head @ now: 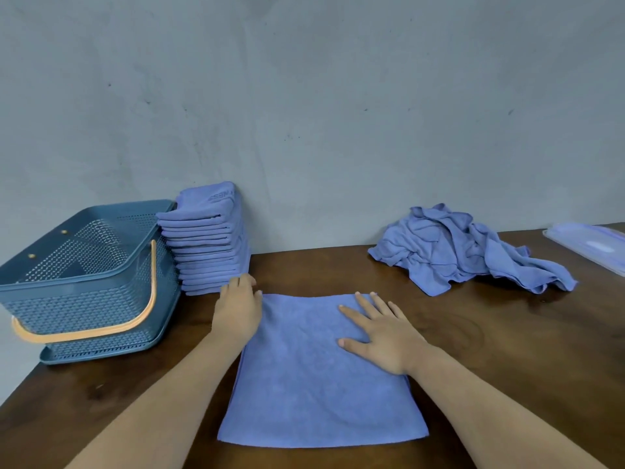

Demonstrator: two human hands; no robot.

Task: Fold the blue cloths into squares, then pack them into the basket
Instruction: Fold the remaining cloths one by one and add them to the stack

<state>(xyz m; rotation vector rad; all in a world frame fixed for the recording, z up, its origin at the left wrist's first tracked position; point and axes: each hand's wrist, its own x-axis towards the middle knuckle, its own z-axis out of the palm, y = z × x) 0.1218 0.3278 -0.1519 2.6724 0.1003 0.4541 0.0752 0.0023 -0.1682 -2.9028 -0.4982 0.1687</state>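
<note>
Nearest, we list one blue cloth point(321, 374) lying flat on the brown wooden table point(507, 350), folded to a rough rectangle with layered edges showing along its left and right sides. Both forearms reach over it. We find our right hand point(378, 336) resting palm down on the cloth's upper right part, fingers spread wide, gripping nothing. Our left hand point(238, 311) lies at the cloth's far left corner, fingers curled forward; we cannot tell whether they pinch the edge.

Further back, at left, we record a dark blue perforated plastic basket point(44, 296) with an orange handle point(101, 331) swung down over its near side. What we can see of its interior holds no cloths.

Just beside the basket, against the grey wall point(304, 96), stands a tall stack of folded blue cloths point(206, 242). The top cloth bears dark printed lettering, seen upside down and only partly; we cannot read it fully.

At far right lies a crumpled heap of unfolded blue cloths point(466, 252), well apart from the stack. Beyond it, at the table's right edge, sits a flat translucent plastic packet point(588, 245).
</note>
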